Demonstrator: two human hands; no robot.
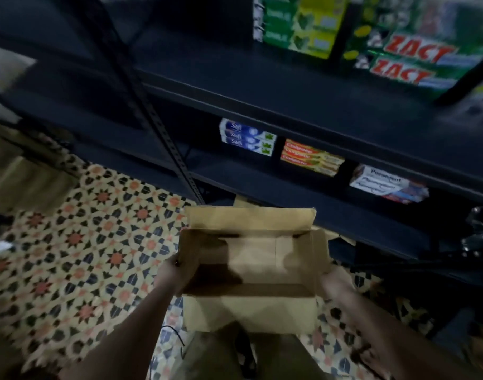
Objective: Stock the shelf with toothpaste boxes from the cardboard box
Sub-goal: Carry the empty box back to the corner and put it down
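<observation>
Both hands are on the cardboard box (251,267) at the lower centre of the frame, left hand (177,275) gripping its left wall with fingers curled over the rim, right hand (332,283) against the right wall; its grip is blurred, and I cannot tell whether those fingers wrap the edge or just press flat. Held from both sides like this the box stays level and open-topped, flaps folded out, so the inside is on show: bare cardboard floor, no toothpaste boxes visible in it. My read is the stocking is finished or close to it, and the box is being carried rather than unpacked.

The stock sits on the dark metal shelf (276,185): a blue-and-white stack (247,137) at centre, a red-and-yellow stack (311,157) just to its right, a white stack (388,187) further right, each set apart from its neighbour. Up in the top right, on a higher level, green ZACT boxes (407,56) and a green-yellow stack (298,26) beside them.

Under it all a patterned tile floor (78,237), stars in red and black; the room is dim and the frame smeared by motion
</observation>
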